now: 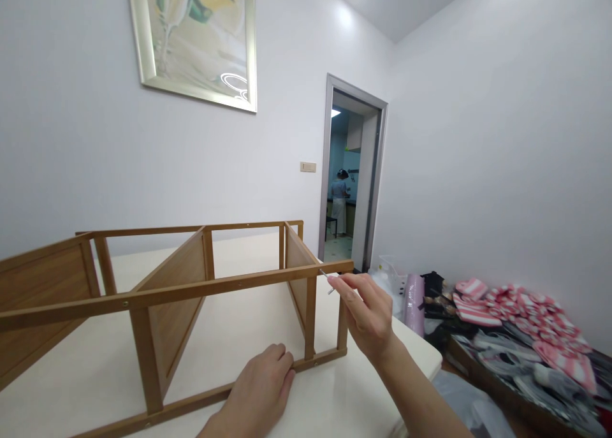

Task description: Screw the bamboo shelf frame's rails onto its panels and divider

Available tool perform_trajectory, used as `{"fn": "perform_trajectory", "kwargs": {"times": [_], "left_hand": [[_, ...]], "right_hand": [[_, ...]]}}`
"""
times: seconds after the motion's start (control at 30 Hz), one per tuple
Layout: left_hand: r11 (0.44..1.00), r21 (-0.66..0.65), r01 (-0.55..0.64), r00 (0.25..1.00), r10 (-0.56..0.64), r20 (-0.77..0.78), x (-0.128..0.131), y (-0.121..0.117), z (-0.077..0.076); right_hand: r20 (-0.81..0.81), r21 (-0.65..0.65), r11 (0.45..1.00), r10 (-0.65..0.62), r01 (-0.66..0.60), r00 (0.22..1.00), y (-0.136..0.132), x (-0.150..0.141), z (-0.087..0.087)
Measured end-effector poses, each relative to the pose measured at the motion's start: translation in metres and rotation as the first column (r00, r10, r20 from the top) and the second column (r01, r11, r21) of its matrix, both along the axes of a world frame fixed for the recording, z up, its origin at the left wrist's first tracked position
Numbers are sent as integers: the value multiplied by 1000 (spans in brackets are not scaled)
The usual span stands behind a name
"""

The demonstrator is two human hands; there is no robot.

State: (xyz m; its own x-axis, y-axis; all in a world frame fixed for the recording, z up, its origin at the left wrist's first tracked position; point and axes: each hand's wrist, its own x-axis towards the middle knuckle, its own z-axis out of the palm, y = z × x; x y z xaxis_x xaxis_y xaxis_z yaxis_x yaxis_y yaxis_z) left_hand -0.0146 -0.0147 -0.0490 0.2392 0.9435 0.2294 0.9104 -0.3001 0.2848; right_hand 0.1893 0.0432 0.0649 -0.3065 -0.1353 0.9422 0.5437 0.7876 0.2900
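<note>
Right hand (366, 307) nearly closed, thumb and fingertips pinching a thin metal tool (324, 273), its tip at the upper rail (182, 293); the pinch probably affords fine control. Left hand (265, 377), below and left of it, bends its fingers over the lower rail (191, 403), presumably as a steady; firmness of grip cannot be told. The shelf (174, 326) lies on its side on the table (430, 349), reaching leftward from the right hand. Rail end just above that hand; table edge beneath its forearm; open room overhead, clothes (526, 310) farther right
</note>
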Motion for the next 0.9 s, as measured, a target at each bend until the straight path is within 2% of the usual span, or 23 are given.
{"fn": "perform_trajectory", "kwargs": {"times": [0.2,0.4,0.6,0.7,0.8,0.9], "left_hand": [[1000,-16,-13,1000,13,-16,1,-1,0],[1000,-15,-21,1000,21,-17,1,0,1],[999,-33,-32,999,32,-26,3,-2,3],[999,-26,-33,999,32,-28,3,-2,2],[999,-35,-38,999,37,-32,3,-2,2],[998,-40,-42,999,40,-29,2,-1,2]], "right_hand": [[10,10,1000,-5,5,1000,-1,-5,-5],[-31,-41,999,8,-9,999,-5,-10,-16],[-117,-51,998,-43,37,992,-14,-14,-10],[-168,-140,990,4,-28,986,-20,-20,-4],[-279,-331,933,45,-140,959,-29,-25,2],[-363,-543,800,52,-256,930,-37,-27,9]]}}
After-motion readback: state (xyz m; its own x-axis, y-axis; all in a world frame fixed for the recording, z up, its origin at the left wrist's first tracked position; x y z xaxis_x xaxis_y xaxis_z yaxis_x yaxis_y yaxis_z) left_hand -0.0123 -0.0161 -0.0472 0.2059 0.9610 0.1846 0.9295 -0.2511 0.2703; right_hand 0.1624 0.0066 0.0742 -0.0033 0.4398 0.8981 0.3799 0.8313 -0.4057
